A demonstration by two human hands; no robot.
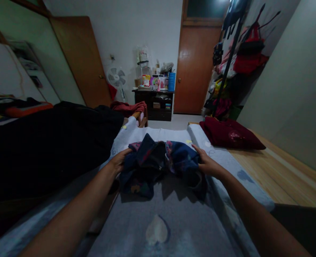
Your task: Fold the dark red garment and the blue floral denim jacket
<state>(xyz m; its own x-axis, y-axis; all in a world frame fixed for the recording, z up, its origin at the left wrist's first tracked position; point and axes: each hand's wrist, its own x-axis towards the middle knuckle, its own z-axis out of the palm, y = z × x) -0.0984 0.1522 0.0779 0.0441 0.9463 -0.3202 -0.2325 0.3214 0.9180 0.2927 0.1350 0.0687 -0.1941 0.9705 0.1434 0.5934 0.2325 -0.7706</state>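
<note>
A dark blue garment with reddish patterned patches (147, 153) is bunched up over the pale grey-blue bedsheet (158, 214) in the middle of the view. At the garment's left end, my left hand (119, 160) is closed on the cloth, its fingertips partly hidden by the folds. My right hand (206, 163) grips the opposite end, with one finger extended along the top edge. Between the hands the cloth lies crumpled, with an opening facing me.
Black cloth (53, 142) is heaped on the left. On the right, a folded maroon garment (232, 134) rests by a wooden board (267, 167). Farther back stand a dark cabinet (160, 114), a white fan (116, 76) and a rack with hanging bags (251, 57).
</note>
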